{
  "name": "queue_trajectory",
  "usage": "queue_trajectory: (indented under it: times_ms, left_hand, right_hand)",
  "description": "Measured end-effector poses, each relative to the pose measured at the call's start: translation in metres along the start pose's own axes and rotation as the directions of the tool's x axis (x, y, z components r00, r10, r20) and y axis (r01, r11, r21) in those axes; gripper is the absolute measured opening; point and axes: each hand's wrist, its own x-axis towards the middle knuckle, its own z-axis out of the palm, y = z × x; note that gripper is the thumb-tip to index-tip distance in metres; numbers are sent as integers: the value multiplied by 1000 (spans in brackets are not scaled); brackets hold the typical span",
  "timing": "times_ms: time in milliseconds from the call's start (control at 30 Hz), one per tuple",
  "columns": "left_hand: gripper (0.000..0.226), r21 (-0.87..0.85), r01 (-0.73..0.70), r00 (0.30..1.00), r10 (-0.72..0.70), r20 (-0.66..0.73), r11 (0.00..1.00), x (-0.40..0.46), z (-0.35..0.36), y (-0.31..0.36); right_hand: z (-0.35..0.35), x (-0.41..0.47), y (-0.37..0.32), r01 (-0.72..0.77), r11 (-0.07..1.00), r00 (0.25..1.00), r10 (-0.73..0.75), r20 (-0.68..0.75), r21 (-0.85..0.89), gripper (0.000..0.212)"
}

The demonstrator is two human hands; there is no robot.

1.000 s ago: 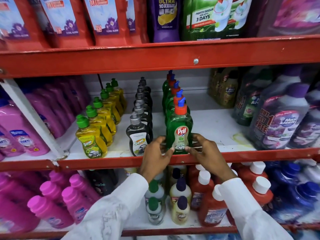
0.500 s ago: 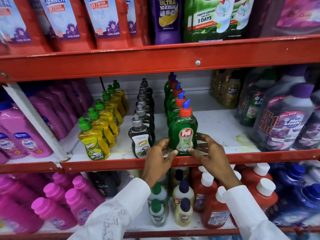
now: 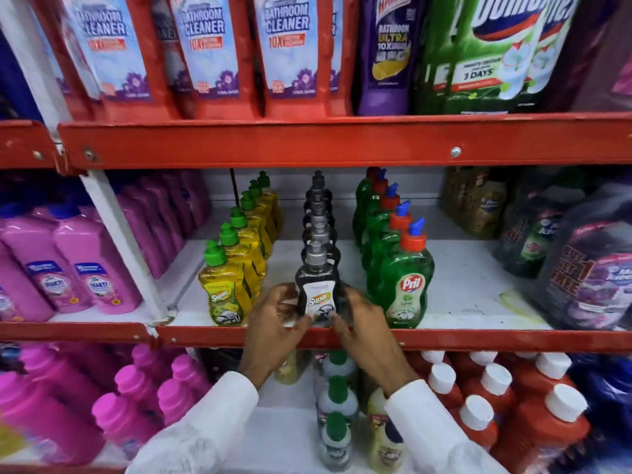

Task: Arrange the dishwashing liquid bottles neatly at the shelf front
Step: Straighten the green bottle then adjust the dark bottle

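Three rows of dishwashing bottles run front to back on the middle shelf. The front black Super bottle with a grey cap stands at the shelf lip, and both hands hold its base: my left hand on its left side, my right hand on its right. Left of it stands the front yellow Super bottle with a green cap. To the right is the front green Pril bottle with a red and blue cap, untouched. All three front bottles are upright with labels facing me.
Pink bottles fill the bay to the left, beyond a white upright post. Large purple cleaner bottles crowd the right side. Red bathroom cleaner bottles sit on the shelf above; small bottles and red bottles stand below.
Both hands let go of the green Pril bottle and shifted left onto the front black Super bottle. The camera moved closer and left.
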Motion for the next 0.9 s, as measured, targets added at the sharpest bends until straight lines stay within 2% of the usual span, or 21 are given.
queue_trajectory:
  times_ms: [67, 233, 533, 600, 667, 733, 800, 833, 900]
  left_hand:
    - [38, 22, -40, 998, 39, 39, 999, 4, -3, -1]
    - [37, -38, -63, 992, 67, 110, 997, 11, -5, -6]
    - [38, -124, -76, 987, 92, 129, 989, 11, -2, -12]
    - [39, -122, -88, 987, 103, 122, 989, 8, -5, -8]
    - [44, -172, -57, 990, 77, 117, 983, 0, -11, -7]
    - [38, -234, -22, 999, 30, 30, 972, -16, -26, -10]
    - [20, -214, -83, 980, 41, -193, 973, -34, -49, -17]
    - [17, -197, -104, 954, 42, -298, 975, -41, -62, -22]
    - [16, -209, -75, 903, -22, -429, 975, -44, -86, -35]
  right_hand:
    - [1, 4, -1, -20, 999, 999, 21, 47, -27, 36]
    - [-1, 1, 1, -86, 996, 996, 87, 22, -20, 36]
    - [2, -1, -2, -167, 986, 986, 167, -9, -24, 37]
    - [2, -3, -5, -188, 982, 981, 188, -53, -10, 38]
    - [4, -9, -10, -209, 977, 964, 213, -159, 43, 42]
    - [9, -21, -18, -189, 975, 912, 217, -349, 115, 36]
    - [21, -34, -30, -76, 985, 814, 151, -561, 155, 16]
    - [32, -38, -39, -19, 988, 787, 111, -607, 155, 11]
    - [59, -39, -59, 59, 987, 821, 38, -570, 152, 13]
